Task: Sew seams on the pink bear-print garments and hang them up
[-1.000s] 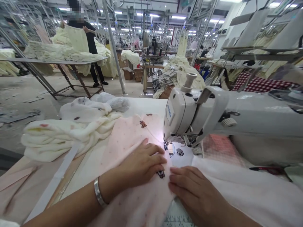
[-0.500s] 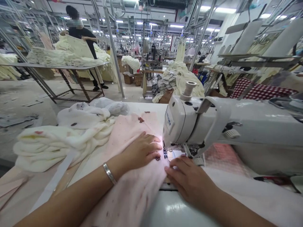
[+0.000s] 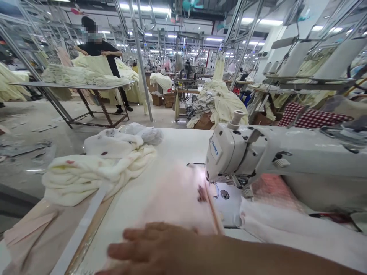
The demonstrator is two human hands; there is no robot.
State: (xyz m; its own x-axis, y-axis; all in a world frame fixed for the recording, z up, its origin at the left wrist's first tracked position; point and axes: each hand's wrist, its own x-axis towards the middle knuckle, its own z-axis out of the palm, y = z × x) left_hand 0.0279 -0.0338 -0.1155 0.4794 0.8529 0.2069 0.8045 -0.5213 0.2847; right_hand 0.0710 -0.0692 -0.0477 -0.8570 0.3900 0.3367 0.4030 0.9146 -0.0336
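Observation:
Pale pink fabric [image 3: 174, 194] with a brown motif lies on the white table, its right edge beside the needle area of a JUKI sewing machine [image 3: 219, 152]. From the lower right my right forearm reaches across, and my right hand [image 3: 155, 248] is over the near part of this fabric. Its fingers are spread and point left, slightly blurred; no grip shows. The hand hides the fabric's near end. My left hand is out of view.
Crumpled cream cloth [image 3: 94, 172] lies on the table's left, by a white strip [image 3: 83, 225] and folded pink pieces [image 3: 31, 236]. Pink cloth [image 3: 286, 225] lies under the machine arm. Thread cones [image 3: 341, 57] stand at right. A person [image 3: 100, 49] handles cloth beyond.
My left hand has left the view. My right hand has moved from the needle area to the lower left, across the fabric. The pink fabric has shifted toward me.

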